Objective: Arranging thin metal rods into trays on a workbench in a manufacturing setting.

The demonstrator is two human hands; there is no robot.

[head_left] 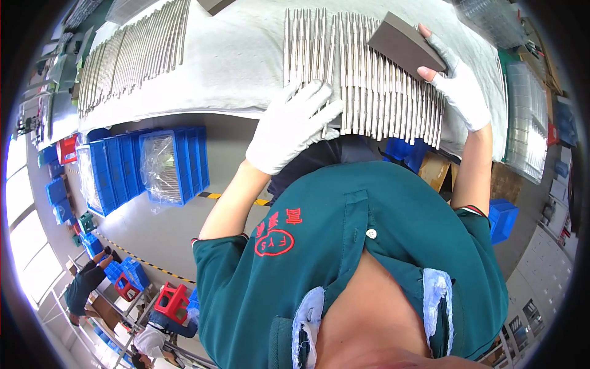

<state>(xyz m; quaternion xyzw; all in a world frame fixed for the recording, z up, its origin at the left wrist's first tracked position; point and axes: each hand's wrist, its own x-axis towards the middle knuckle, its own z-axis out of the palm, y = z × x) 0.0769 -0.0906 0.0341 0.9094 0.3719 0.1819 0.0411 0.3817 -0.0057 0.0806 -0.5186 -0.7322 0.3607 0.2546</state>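
Observation:
My right hand, in a white glove with bare thumb and fingertip, grips a dark grey-brown rectangular block. The block lies slantwise over the far part of a row of slim metal rods, which are set side by side on a white cloth. My left hand, gloved in white, rests with its fingers spread on the near ends of the rods to the left of that row. Its palm and fingers hide those near ends. Whether a rod sits between its fingers is hard to make out.
Another row of metal rods lies farther left on the cloth-covered table. A second dark block shows at the far edge. Blue crates stand on the floor at left. Clear plastic trays are stacked at right. Two people work at lower left.

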